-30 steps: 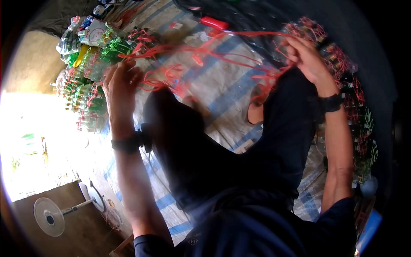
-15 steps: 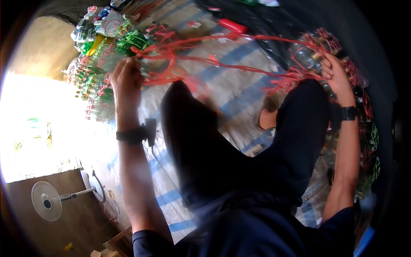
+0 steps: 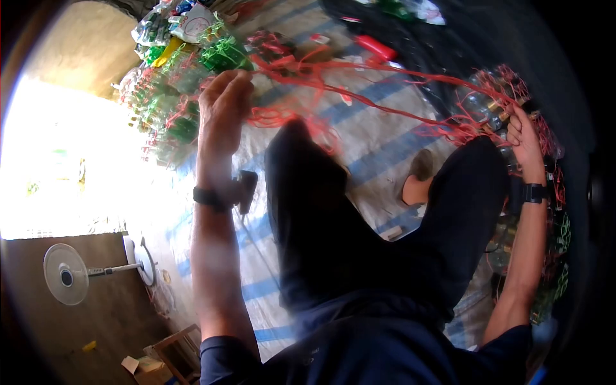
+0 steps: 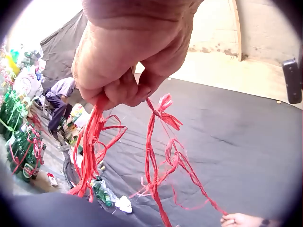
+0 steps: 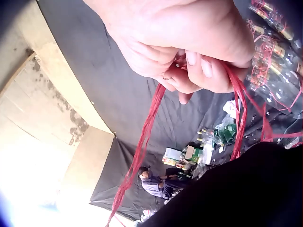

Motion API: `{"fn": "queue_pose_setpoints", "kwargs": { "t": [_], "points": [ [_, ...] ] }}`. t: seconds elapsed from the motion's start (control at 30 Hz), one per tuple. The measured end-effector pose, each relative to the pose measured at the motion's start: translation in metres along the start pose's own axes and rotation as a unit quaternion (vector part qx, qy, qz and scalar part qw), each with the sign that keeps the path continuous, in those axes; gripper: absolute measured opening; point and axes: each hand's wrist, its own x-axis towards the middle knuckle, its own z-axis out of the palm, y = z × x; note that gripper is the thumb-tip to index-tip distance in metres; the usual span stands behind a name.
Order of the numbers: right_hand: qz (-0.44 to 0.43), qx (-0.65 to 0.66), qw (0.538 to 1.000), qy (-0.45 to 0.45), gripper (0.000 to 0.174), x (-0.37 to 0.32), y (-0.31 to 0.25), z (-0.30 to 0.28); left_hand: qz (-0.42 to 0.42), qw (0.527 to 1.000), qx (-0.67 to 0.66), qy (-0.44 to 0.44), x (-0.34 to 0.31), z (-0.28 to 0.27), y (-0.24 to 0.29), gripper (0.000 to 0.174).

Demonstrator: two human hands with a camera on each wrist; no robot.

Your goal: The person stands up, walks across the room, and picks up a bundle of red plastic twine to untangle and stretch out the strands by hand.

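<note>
Stretching over the striped mat (image 3: 378,151), the red strings (image 3: 292,69) run from the left hand (image 3: 223,106), fisted round one end, to the right hand (image 3: 526,144), pinching the other end. Tied bottle bundles (image 3: 170,96) already lie heaped on the mat. Judgement: strands are only being drawn out; tying this bunch remains to do.

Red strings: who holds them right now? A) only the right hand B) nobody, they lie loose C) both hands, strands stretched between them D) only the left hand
C: the left hand and the right hand each grip the red strings, and the head view shows strands running from one to the other.
</note>
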Motion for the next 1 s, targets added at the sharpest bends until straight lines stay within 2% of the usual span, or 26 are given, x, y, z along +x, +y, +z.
{"fn": "queue_pose_setpoints", "kwargs": {
  "t": [0.2, 0.27, 0.3, 0.37, 0.4, 0.47, 0.5, 0.57, 0.6, 0.67, 0.73, 0.8, 0.87, 0.93, 1.0],
  "points": [
    [0.006, -0.018, 1.0, 0.001, 0.025, 0.007, 0.001, -0.008, 0.003, 0.999, 0.042, -0.029, -0.008, 0.006, 0.014, 0.011],
    [0.001, -0.106, 0.994, 0.025, 0.025, 0.009, 0.0, -0.008, 0.006, 0.998, 0.046, -0.041, -0.009, 0.008, 0.016, 0.012],
    [0.0, -0.106, 0.994, 0.025, 0.025, 0.009, -0.001, -0.006, 0.006, 0.998, 0.045, -0.041, -0.01, 0.009, 0.017, 0.012],
    [0.007, -0.212, 0.977, 0.033, 0.025, 0.009, -0.003, 0.0, 0.006, 0.998, 0.033, -0.06, -0.013, 0.012, 0.021, 0.013],
    [0.007, -0.213, 0.976, 0.033, 0.025, 0.012, -0.003, -0.001, 0.005, 0.998, 0.032, -0.06, -0.015, 0.014, 0.024, 0.013],
    [-0.043, -0.355, 0.934, -0.004, 0.025, 0.019, -0.004, -0.006, 0.003, 0.998, 0.015, -0.064, -0.02, 0.021, 0.03, 0.015],
    [-0.043, -0.355, 0.934, -0.003, 0.025, 0.026, 0.001, -0.008, 0.003, 0.998, 0.014, -0.066, -0.021, 0.024, 0.033, 0.015],
    [-0.197, -0.484, 0.85, -0.07, 0.027, 0.039, 0.017, -0.012, 0.005, 0.998, 0.01, -0.057, -0.024, 0.029, 0.037, 0.015],
    [-0.195, -0.485, 0.85, -0.068, 0.027, 0.027, 0.009, 0.003, 0.004, 0.998, 0.009, -0.059, -0.026, 0.032, 0.04, 0.015],
    [-0.042, -0.487, 0.867, -0.098, 0.03, -0.015, -0.017, 0.074, 0.025, 0.996, 0.027, -0.087, -0.03, 0.039, 0.045, 0.016],
    [-0.26, -0.606, 0.731, -0.176, 0.033, -0.029, -0.02, 0.106, 0.024, 0.994, 0.029, -0.1, -0.034, 0.044, 0.05, 0.017],
    [-0.342, -0.551, 0.721, -0.245, 0.04, -0.044, -0.025, 0.15, 0.034, 0.992, 0.035, -0.115, -0.037, 0.052, 0.054, 0.017],
    [-0.391, -0.453, 0.745, -0.293, 0.046, -0.06, -0.019, 0.193, 0.03, 0.992, 0.032, -0.121, -0.042, 0.063, 0.059, 0.017],
    [-0.453, -0.446, 0.72, -0.277, 0.047, -0.08, -0.014, 0.229, 0.04, 0.991, 0.039, -0.122, -0.045, 0.07, 0.061, 0.016],
    [-0.467, -0.417, 0.724, -0.289, 0.044, -0.081, -0.001, 0.25, 0.051, 0.989, 0.036, -0.135, -0.047, 0.077, 0.061, 0.016]
  ]
}}
